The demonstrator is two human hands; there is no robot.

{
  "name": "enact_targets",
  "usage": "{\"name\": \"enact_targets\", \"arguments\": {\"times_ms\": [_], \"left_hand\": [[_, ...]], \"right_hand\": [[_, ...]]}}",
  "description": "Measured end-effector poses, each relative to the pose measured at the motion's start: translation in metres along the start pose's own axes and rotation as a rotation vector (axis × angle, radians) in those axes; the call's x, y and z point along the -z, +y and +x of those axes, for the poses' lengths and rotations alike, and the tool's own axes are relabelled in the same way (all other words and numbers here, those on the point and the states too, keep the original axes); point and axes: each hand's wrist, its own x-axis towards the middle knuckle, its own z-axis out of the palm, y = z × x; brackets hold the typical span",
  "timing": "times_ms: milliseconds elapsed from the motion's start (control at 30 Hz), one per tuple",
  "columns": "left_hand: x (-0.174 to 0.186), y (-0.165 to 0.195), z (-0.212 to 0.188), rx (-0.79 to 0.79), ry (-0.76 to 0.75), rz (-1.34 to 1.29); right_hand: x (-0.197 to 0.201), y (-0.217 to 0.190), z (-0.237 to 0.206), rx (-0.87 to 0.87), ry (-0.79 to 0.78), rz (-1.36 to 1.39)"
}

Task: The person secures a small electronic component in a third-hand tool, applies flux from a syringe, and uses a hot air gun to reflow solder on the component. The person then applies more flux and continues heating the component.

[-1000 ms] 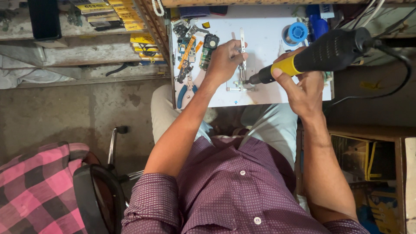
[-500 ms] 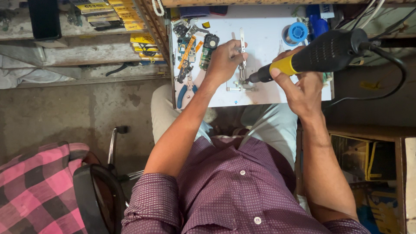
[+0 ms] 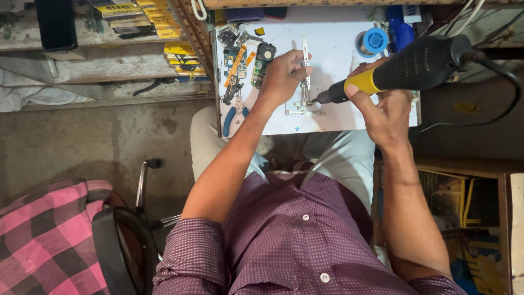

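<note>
My right hand (image 3: 382,106) grips a black and yellow hot-air tool (image 3: 406,68), its dark nozzle pointing left at a small metal clamp stand (image 3: 304,104) on the white work mat (image 3: 338,43). My left hand (image 3: 281,76) rests on the mat with fingers closed around the clamp's upright metal bar (image 3: 306,60). What the clamp holds is too small to make out. The tool's black cable (image 3: 491,71) loops off to the right.
Left of my left hand lie circuit boards and orange flex strips (image 3: 240,60) and blue-handled pliers (image 3: 233,117). A blue solder spool (image 3: 374,39) sits at the mat's far side. Yellow boxes (image 3: 183,54) fill a shelf at left. A pink checked cloth (image 3: 46,235) lies over a black chair (image 3: 117,246).
The hot-air tool and my right hand have shifted slightly; the nozzle stays near the clamp. My left hand keeps its hold.
</note>
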Motion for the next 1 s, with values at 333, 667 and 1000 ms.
{"name": "enact_targets", "arguments": {"times_ms": [333, 667, 1000], "left_hand": [[0.0001, 0.0009, -0.0006, 0.006, 0.006, 0.020], [-0.0004, -0.0041, 0.0018, -0.005, 0.002, 0.002], [-0.0002, -0.0049, 0.0024, 0.017, -0.006, -0.012]], "right_hand": [[0.0015, 0.0009, -0.0004, -0.003, 0.015, 0.043], [0.0017, 0.0055, 0.0001, -0.015, 0.012, 0.039], [-0.0006, 0.0061, 0.0000, -0.011, 0.009, 0.023]]}}
